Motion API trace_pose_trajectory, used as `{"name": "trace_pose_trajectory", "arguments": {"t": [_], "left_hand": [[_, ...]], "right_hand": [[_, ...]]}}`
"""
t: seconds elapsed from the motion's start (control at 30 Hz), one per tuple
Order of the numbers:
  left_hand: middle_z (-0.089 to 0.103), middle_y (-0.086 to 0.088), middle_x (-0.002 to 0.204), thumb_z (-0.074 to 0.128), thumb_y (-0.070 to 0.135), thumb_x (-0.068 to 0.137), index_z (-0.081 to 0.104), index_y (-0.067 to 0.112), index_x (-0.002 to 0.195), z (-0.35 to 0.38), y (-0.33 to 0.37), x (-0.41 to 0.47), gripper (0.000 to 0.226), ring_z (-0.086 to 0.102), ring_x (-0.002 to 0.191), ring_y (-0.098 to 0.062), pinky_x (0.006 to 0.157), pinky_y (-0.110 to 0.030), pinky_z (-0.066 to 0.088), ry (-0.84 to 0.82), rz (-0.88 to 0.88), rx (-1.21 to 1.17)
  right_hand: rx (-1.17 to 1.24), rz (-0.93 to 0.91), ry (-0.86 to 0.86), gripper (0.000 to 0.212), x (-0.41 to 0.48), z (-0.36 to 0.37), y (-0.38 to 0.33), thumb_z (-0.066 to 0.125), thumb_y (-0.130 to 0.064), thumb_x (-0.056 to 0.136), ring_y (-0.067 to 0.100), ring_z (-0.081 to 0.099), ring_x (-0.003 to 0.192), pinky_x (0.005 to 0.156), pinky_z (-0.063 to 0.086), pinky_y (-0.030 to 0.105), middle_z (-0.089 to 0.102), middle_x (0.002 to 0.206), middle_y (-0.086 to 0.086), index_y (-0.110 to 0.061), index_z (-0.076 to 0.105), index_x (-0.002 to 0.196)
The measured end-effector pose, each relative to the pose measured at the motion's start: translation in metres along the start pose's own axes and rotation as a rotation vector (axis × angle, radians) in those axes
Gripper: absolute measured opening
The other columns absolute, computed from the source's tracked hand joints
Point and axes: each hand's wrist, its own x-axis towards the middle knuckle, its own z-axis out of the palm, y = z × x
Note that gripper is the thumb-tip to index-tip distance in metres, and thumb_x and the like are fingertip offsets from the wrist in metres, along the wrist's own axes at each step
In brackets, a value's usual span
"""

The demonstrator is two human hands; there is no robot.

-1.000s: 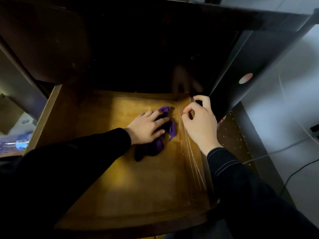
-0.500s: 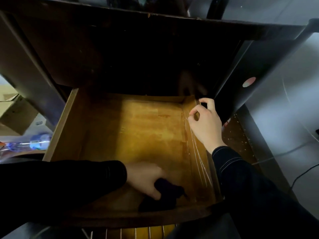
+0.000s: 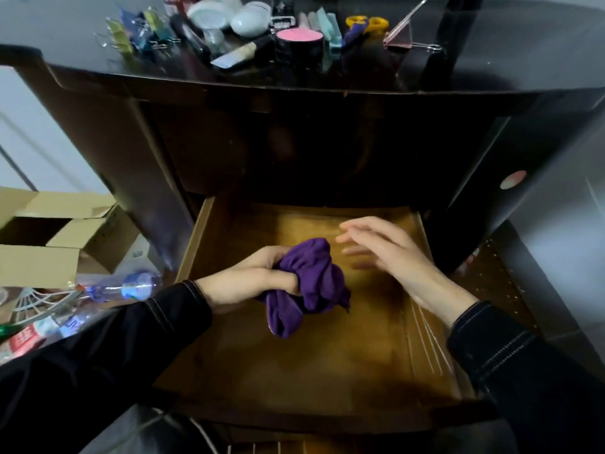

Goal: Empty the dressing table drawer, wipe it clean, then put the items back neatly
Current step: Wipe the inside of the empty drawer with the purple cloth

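The wooden drawer (image 3: pixel 327 381) stands pulled out below the dark dressing table, with nothing lying on its brown bottom. My left hand (image 3: pixel 252 280) grips a bunched purple cloth (image 3: pixel 311 286) above the middle of the drawer. My right hand (image 3: pixel 383 253) hovers just right of the cloth, blurred, fingers straight and holding nothing. On the table top (image 3: pixel 491 60) lie the drawer's items: binder clips (image 3: pixel 137 31), a pink-topped round tin (image 3: pixel 299 39), white round cases (image 3: pixel 229 16), yellow-handled scissors (image 3: pixel 363 26) and a pink clip (image 3: pixel 402 37).
An open cardboard box (image 3: pixel 49 237) sits on the floor at the left, with a plastic bottle (image 3: pixel 127 286) and other clutter below it. The table's dark side panel (image 3: pixel 484 198) rises at the right of the drawer. White wall lies beyond.
My left hand dragged the cloth from the drawer's back to its front, then lifted it bunched above the middle. My right hand left the drawer's right wall and moved towards the cloth. The view tilted up.
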Motion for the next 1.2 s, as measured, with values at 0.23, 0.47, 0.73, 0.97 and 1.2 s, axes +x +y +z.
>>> {"name": "trace_pose_trajectory", "arguments": {"t": [0.23, 0.47, 0.73, 0.97, 1.2], "left_hand": [[0.069, -0.004, 0.1, 0.08, 0.004, 0.069, 0.052, 0.006, 0.118, -0.009, -0.01, -0.031, 0.057, 0.07, 0.085, -0.021, 0.081, -0.052, 0.057, 0.318, 0.059, 0.401], [0.069, 0.009, 0.11, 0.086, 0.043, 0.073, 0.062, 0.023, 0.124, -0.045, -0.032, -0.071, 0.059, 0.066, 0.101, -0.005, 0.085, -0.026, 0.055, 0.37, 0.036, 0.566], [0.047, -0.003, 0.121, 0.072, 0.033, 0.088, 0.058, 0.021, 0.128, -0.09, -0.054, -0.054, 0.044, 0.049, 0.113, -0.026, 0.098, -0.037, 0.044, 0.829, 0.008, 0.967], [0.039, -0.013, 0.138, 0.062, 0.027, 0.086, 0.053, 0.013, 0.131, -0.086, -0.07, -0.019, 0.048, 0.045, 0.12, -0.032, 0.091, -0.039, 0.049, 0.932, 0.027, 1.114], [0.04, -0.012, 0.137, 0.059, 0.028, 0.083, 0.059, 0.013, 0.113, -0.089, -0.074, -0.017, 0.033, 0.047, 0.116, -0.029, 0.075, -0.038, 0.053, 0.937, -0.001, 1.17]], "right_hand": [[0.623, 0.331, -0.572, 0.05, -0.007, 0.085, 0.001, 0.069, -0.061, 0.088, 0.033, 0.069, 0.114, 0.077, 0.061, 0.046, 0.067, 0.134, 0.01, -0.028, 0.069, 0.126], [0.558, 0.353, -0.316, 0.029, 0.002, 0.129, 0.02, 0.081, -0.013, 0.073, 0.026, 0.075, 0.09, 0.059, 0.061, 0.036, 0.076, 0.107, 0.014, -0.022, 0.076, 0.1], [0.105, 0.327, -0.294, 0.036, 0.014, 0.155, 0.038, 0.079, -0.016, 0.069, 0.017, 0.076, 0.082, 0.066, 0.064, 0.047, 0.075, 0.1, 0.0, -0.034, 0.073, 0.1], [-0.034, 0.265, -0.594, 0.046, 0.017, 0.186, 0.044, 0.076, -0.009, 0.075, 0.02, 0.072, 0.094, 0.057, 0.061, 0.037, 0.069, 0.109, -0.008, -0.043, 0.067, 0.104], [-0.179, 0.202, -0.807, 0.044, 0.005, 0.207, 0.048, 0.076, -0.002, 0.081, 0.007, 0.068, 0.086, 0.07, 0.056, 0.026, 0.072, 0.102, -0.002, -0.018, 0.07, 0.121]]}}
